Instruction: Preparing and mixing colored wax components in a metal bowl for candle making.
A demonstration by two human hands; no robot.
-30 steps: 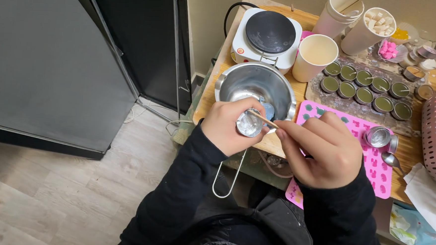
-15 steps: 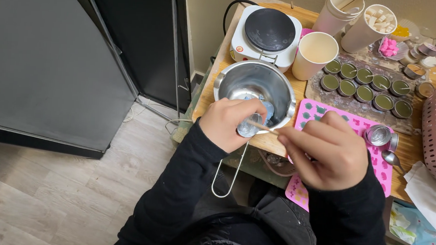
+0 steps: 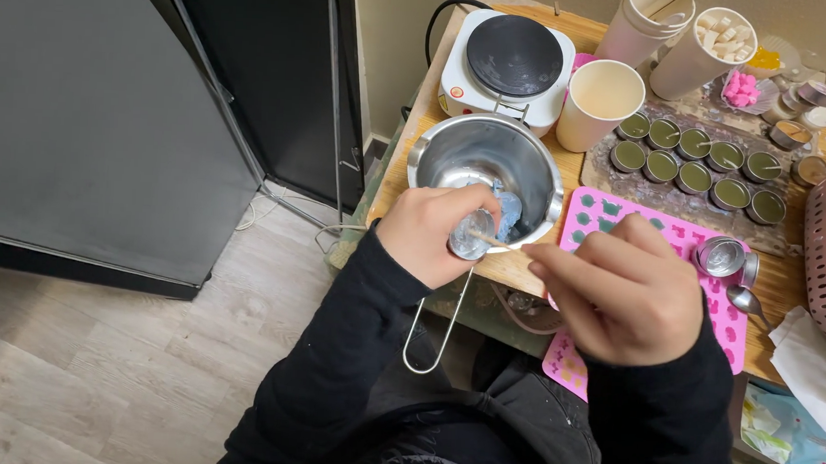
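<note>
Grip, left: left hand (image 3: 429, 231) is curled tight around a small metal tin (image 3: 470, 241), thumb and fingers wrapped round its wall, its mouth turned toward the right hand.
Grip, right: right hand (image 3: 617, 292) pinches a thin wooden stick (image 3: 493, 242) between thumb and fingertips, closed on its far end; the other end reaches the mouth of the tin.
Where the tin is: centre of the frame, held in the air over the near rim of the steel pouring pot (image 3: 485, 170), not resting on anything.
In the pot: pale blue, waxy-looking lumps (image 3: 507, 212) lie on the bottom, just behind the tin.
How the tin will handle: likely light and stiff, thin-walled, smooth and a bit slippery; holding it round the wall, as now, looks soundest. Its rim may be sharp.
How the stick will handle: light, slim, probably easy to snap if levered hard; a hold nearer the working tip would give more control.
Pot handle: a wire loop (image 3: 435, 329) hangs off the near edge of the surface (image 3: 416, 133), so the pot could tip if knocked.
Around: a small hotplate (image 3: 507, 63) at upper centre, a paper cup (image 3: 600, 103) beside it, rows of filled tins (image 3: 694, 164) at upper right, a pink mould (image 3: 660, 228) under the right hand, an empty tin (image 3: 721, 256) and a spoon (image 3: 747, 300) at right.
</note>
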